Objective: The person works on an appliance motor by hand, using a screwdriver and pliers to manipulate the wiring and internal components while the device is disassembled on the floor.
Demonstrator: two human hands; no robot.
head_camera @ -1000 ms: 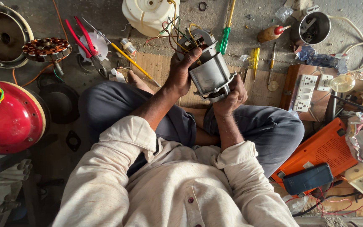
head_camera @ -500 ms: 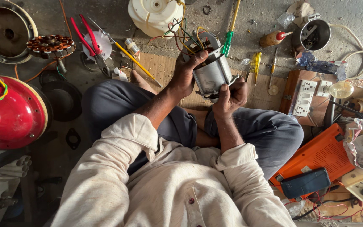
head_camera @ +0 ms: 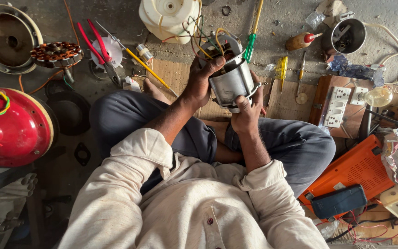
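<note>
Both hands grasp motor (head_camera: 230,82): left hand (head_camera: 200,83) on its left side, right hand (head_camera: 246,113) beneath, axis tilted.

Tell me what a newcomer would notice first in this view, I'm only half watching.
Dead centre, both hands grip a silvery motor housing with coloured wires spilling from its top: the left hand wraps its left side, the right hand holds it from below. At the left edge sits a glossy red dome-shaped cover with yellow and green wires. An orange case lies at lower right, with a dark blue device resting on it.
</note>
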